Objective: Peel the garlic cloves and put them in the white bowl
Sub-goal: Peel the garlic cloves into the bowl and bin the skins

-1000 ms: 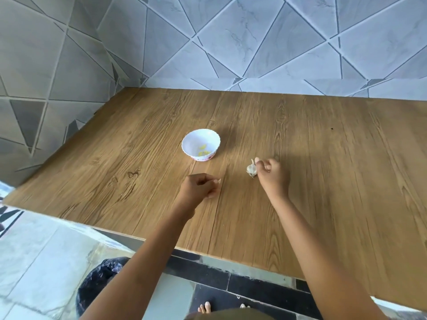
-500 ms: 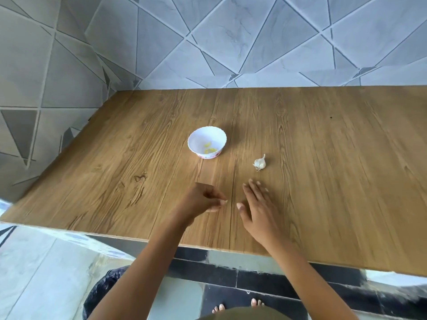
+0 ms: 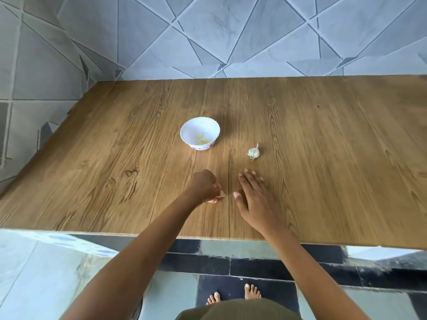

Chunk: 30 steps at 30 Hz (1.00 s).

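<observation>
Tabletop bears white bowl and garlic; tiled wall behind.

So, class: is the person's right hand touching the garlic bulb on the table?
Apart. The head view shows a strip of bare wooden table between the fingertips of the right hand and the garlic bulb, which lies farther back.

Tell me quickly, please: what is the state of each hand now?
Left hand: fingers curled, pinching a small pale piece, probably a garlic clove.
Right hand: open, fingers straight, holding nothing.
</observation>
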Motion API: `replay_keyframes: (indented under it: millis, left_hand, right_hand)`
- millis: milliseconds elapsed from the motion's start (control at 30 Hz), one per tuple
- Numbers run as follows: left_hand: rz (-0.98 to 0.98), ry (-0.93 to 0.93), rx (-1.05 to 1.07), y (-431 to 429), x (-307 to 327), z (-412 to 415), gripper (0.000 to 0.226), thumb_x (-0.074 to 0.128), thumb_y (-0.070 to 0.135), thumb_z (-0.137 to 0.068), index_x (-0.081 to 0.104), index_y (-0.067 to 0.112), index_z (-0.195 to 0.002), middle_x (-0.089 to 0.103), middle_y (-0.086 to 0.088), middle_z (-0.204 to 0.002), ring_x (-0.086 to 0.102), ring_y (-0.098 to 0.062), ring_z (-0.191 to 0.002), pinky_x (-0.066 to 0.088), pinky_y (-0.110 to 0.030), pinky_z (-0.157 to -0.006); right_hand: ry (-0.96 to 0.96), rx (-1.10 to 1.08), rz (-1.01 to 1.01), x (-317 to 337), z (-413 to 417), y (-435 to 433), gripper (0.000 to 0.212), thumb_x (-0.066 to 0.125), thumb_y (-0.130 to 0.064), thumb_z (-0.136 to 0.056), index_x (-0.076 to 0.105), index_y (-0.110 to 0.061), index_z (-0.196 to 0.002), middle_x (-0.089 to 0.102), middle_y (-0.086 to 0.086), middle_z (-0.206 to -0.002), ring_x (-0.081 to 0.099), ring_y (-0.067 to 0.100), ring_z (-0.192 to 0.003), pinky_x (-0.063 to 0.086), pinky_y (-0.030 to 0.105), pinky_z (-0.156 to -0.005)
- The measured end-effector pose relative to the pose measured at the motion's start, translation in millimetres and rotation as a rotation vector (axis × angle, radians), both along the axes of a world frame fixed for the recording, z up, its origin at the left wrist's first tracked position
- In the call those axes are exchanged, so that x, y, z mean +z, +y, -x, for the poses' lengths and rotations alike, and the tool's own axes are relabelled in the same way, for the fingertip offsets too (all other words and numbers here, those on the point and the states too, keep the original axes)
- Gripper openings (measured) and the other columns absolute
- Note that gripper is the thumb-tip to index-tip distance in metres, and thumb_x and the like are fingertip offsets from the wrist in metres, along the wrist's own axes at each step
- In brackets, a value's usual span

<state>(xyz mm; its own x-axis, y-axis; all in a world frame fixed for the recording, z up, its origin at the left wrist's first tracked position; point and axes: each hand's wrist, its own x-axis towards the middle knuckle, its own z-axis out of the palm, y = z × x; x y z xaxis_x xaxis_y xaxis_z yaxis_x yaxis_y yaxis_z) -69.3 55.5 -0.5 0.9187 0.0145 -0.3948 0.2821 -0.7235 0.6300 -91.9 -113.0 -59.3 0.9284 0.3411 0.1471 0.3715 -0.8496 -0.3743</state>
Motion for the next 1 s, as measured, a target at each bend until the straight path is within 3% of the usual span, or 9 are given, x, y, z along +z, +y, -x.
replay_keyframes:
  millis: [133, 233, 300, 400, 467, 567, 700, 867, 1000]
  left_hand:
    - [-0.064, -0.078, -0.044, -2.6, 2.5, 4.4, 0.008, 0.074, 0.009, -0.078, 0.068, 0.006, -0.073, 0.071, -0.007, -0.071, 0.07, -0.015, -0.066, 0.059, -0.035, -0.076]
    - [0.203, -0.071, 0.005, 4.2, 4.6, 13.3, 0.007, 0.072, 0.002, -0.079, 0.069, -0.003, -0.083, 0.069, -0.011, -0.073, 0.069, -0.019, -0.069, 0.058, -0.023, -0.068]
    - [0.46, -0.033, 0.076, 8.4, 5.5, 20.6, 0.014, 0.071, 0.001, -0.08, 0.068, -0.006, -0.092, 0.069, -0.015, -0.08, 0.067, -0.02, -0.075, 0.058, -0.023, -0.07]
    - [0.602, -0.05, 0.096, 9.8, 6.0, 26.7, 0.014, 0.069, 0.004, -0.082, 0.069, 0.0, -0.095, 0.069, -0.012, -0.083, 0.065, -0.016, -0.077, 0.057, -0.021, -0.072]
    - [0.633, -0.061, 0.116, 9.8, 6.8, 27.3, 0.013, 0.069, 0.006, -0.082, 0.068, 0.002, -0.094, 0.069, -0.009, -0.081, 0.066, -0.013, -0.076, 0.056, -0.019, -0.07]
    - [0.623, -0.049, 0.102, 12.6, 7.6, 27.0, 0.006, 0.069, 0.008, -0.083, 0.068, 0.005, -0.088, 0.068, -0.006, -0.076, 0.066, -0.011, -0.073, 0.054, -0.019, -0.066]
    - [0.624, -0.015, 0.058, 11.2, 6.0, 29.3, 0.006, 0.067, 0.012, -0.085, 0.066, 0.007, -0.083, 0.068, -0.003, -0.076, 0.066, -0.009, -0.073, 0.054, -0.02, -0.068]
    - [0.88, 0.114, 0.271, 5.3, 2.1, 33.0, 0.008, 0.062, 0.007, -0.087, 0.064, 0.004, -0.081, 0.069, -0.003, -0.068, 0.067, -0.01, -0.066, 0.054, -0.018, -0.06]
    - [0.939, 0.075, 0.305, 6.4, -1.0, 32.9, 0.006, 0.06, 0.005, -0.088, 0.064, 0.003, -0.084, 0.069, -0.004, -0.071, 0.066, -0.011, -0.068, 0.055, -0.017, -0.064]
  right_hand:
    - [-0.023, 0.014, -0.124, 2.0, 0.6, -1.5, 0.053, 0.036, -0.04, -0.096, 0.049, -0.006, -0.135, 0.043, 0.011, -0.145, 0.035, 0.026, -0.137, 0.024, 0.038, -0.113]
    - [0.031, 0.036, -0.414, 12.6, 2.6, -1.7, 0.034, 0.059, -0.019, -0.092, 0.059, -0.008, -0.124, 0.061, 0.003, -0.123, 0.057, 0.012, -0.111, 0.048, 0.03, -0.096]
    - [0.175, 0.017, -0.564, 25.9, 3.3, 0.9, 0.03, 0.059, -0.018, -0.092, 0.062, -0.011, -0.121, 0.065, -0.004, -0.108, 0.058, -0.002, -0.09, 0.048, 0.012, -0.08]
    - [0.54, -0.037, -0.842, 40.5, 2.2, 6.6, 0.012, 0.058, -0.015, -0.093, 0.067, -0.016, -0.1, 0.068, -0.005, -0.086, 0.061, 0.002, -0.07, 0.049, 0.013, -0.063]
    - [0.653, -0.052, -0.956, 46.7, 0.3, 6.4, 0.01, 0.059, -0.008, -0.091, 0.067, -0.013, -0.087, 0.067, -0.001, -0.074, 0.058, 0.003, -0.061, 0.049, 0.015, -0.058]
    - [0.73, -0.04, -0.972, 49.3, -1.6, 4.9, 0.01, 0.059, -0.006, -0.091, 0.066, -0.009, -0.084, 0.065, 0.001, -0.071, 0.057, 0.005, -0.059, 0.049, 0.015, -0.059]
    - [0.674, 0.002, -0.932, 46.9, -3.2, 6.4, 0.012, 0.056, -0.008, -0.093, 0.062, -0.01, -0.083, 0.06, 0.0, -0.071, 0.054, 0.004, -0.062, 0.048, 0.015, -0.061]
    - [0.472, 0.081, -0.999, 35.8, 6.8, 12.5, 0.01, 0.053, -0.01, -0.094, 0.058, -0.009, -0.085, 0.058, -0.002, -0.074, 0.053, 0.001, -0.066, 0.045, 0.017, -0.066]
    - [0.669, -0.034, -1.035, 42.6, 0.2, 17.7, 0.011, 0.055, -0.011, -0.094, 0.06, -0.004, -0.088, 0.06, 0.002, -0.072, 0.055, 0.009, -0.065, 0.048, 0.018, -0.06]
